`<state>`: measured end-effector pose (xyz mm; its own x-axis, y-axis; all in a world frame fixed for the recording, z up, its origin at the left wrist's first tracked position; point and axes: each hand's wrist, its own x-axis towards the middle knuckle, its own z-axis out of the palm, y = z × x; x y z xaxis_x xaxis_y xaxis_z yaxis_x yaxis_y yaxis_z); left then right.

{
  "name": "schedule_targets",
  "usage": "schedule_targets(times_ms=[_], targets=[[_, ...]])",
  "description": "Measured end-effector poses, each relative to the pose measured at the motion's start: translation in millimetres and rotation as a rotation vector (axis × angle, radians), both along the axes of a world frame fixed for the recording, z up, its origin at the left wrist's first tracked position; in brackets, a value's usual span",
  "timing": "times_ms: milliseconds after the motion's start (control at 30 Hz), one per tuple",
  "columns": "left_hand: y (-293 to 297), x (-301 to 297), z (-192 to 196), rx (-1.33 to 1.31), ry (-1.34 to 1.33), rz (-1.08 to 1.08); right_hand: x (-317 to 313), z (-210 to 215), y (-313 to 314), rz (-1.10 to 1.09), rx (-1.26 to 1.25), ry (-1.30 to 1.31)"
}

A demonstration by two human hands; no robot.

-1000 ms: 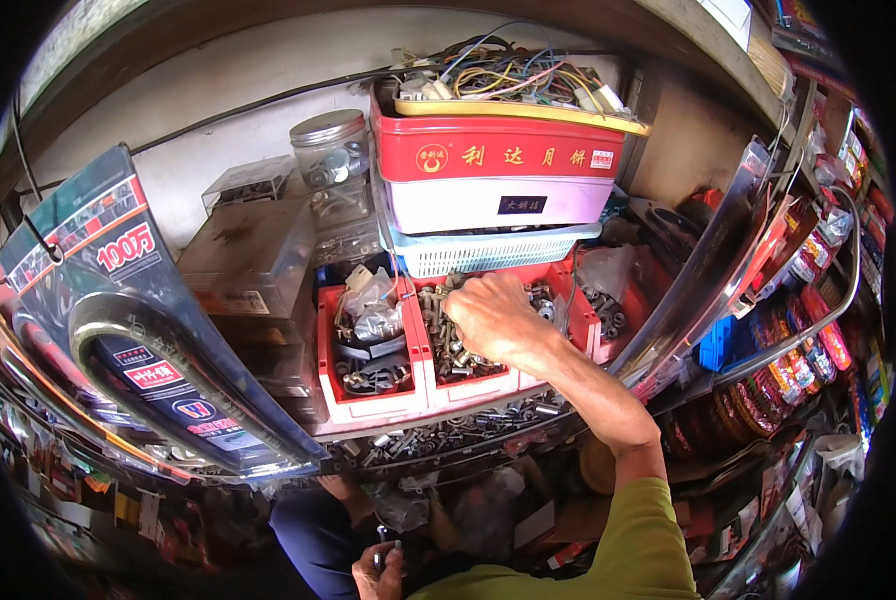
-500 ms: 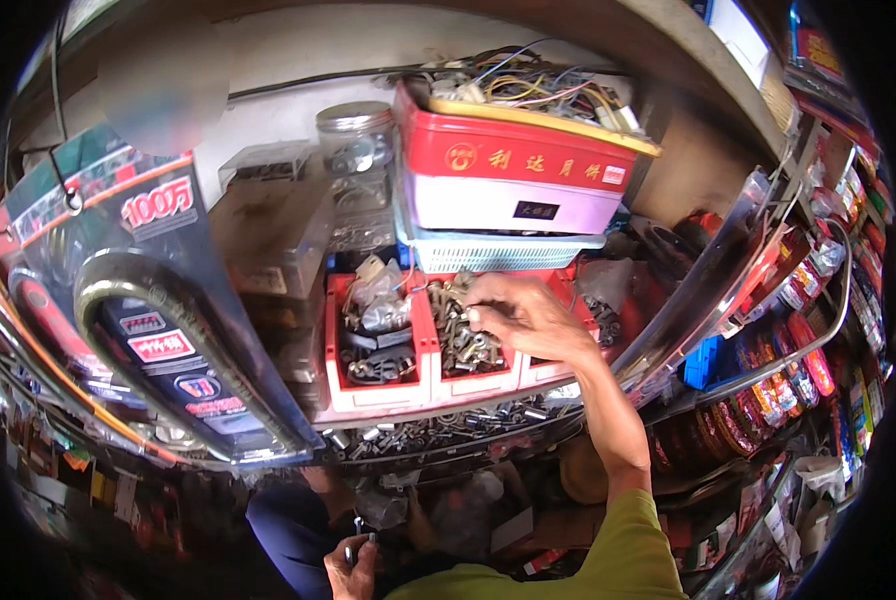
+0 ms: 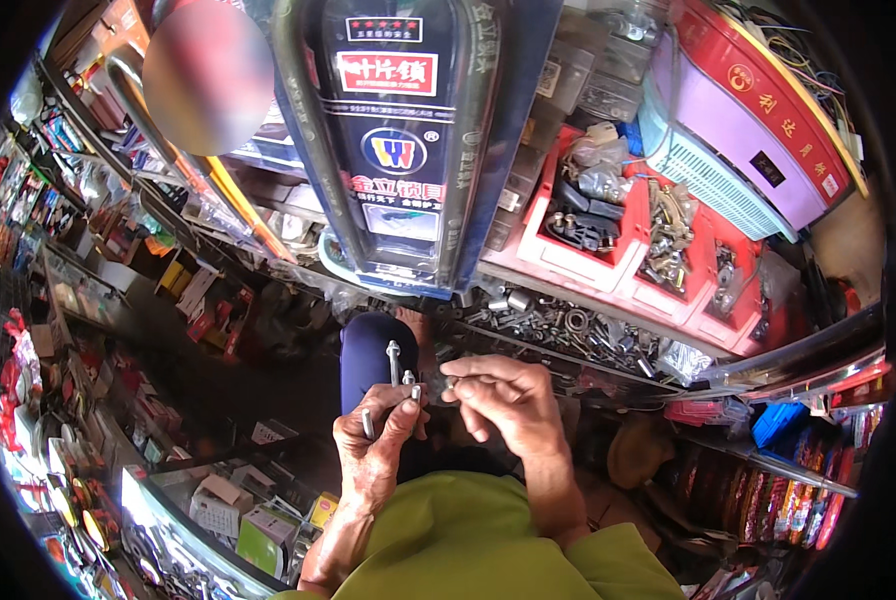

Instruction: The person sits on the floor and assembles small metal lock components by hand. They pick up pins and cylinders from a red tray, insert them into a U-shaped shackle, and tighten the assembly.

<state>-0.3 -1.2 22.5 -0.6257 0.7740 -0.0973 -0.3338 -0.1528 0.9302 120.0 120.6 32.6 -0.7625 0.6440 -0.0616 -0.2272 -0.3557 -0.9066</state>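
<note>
Above my lap, my left hand (image 3: 371,452) is closed around several slim silver bolts (image 3: 394,362). They look like expansion bolts, with their ends sticking out between thumb and fingers. Just to its right, my right hand (image 3: 516,405) pinches a small metal piece (image 3: 451,383) between thumb and forefinger. Its kind is too small to make out. The two hands are close but apart. Up on the shelf stand red plastic bins (image 3: 628,272). One of them holds a heap of small brass and silver fittings (image 3: 668,238); another has black parts (image 3: 583,215) and plastic bags.
A packaged U-shaped lock (image 3: 393,245) hangs in front of the shelf. Loose metal parts (image 3: 568,325) lie below the bins. A pale blue basket (image 3: 703,175) and a lilac-and-red box (image 3: 768,105) stand behind them. Crowded goods line both sides; a glass case edge (image 3: 183,520) is lower left.
My right hand has left the bin of fittings and come down beside my left hand, now pinching a small piece. My left hand has risen with its bolts. The view has swung left and down.
</note>
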Motion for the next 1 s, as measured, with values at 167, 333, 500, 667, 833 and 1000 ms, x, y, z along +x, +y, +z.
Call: schedule_targets(times_ms=[167,333,500,667,833,1000], targets=[[-7,-1,4,-0.025,0.231,0.014,-6,4,-9,0.032,0.035,-0.016],[-6,3,6,-0.028,0.409,0.031,-6,3,-11,0.095,0.155,-0.045],[-10,1,12,-0.064,0.447,0.016,-10,4,-12,0.069,0.247,0.018],[-10,-1,11,-0.07,0.416,0.03,-12,-4,-14,0.024,0.366,-0.023],[-9,-1,-1,-0.122,0.43,0.023,-13,-6,-18,-0.028,0.367,-0.101],[-6,6,1,-0.109,0.166,0.091,-13,11,-11,0.015,0.519,-0.134]])
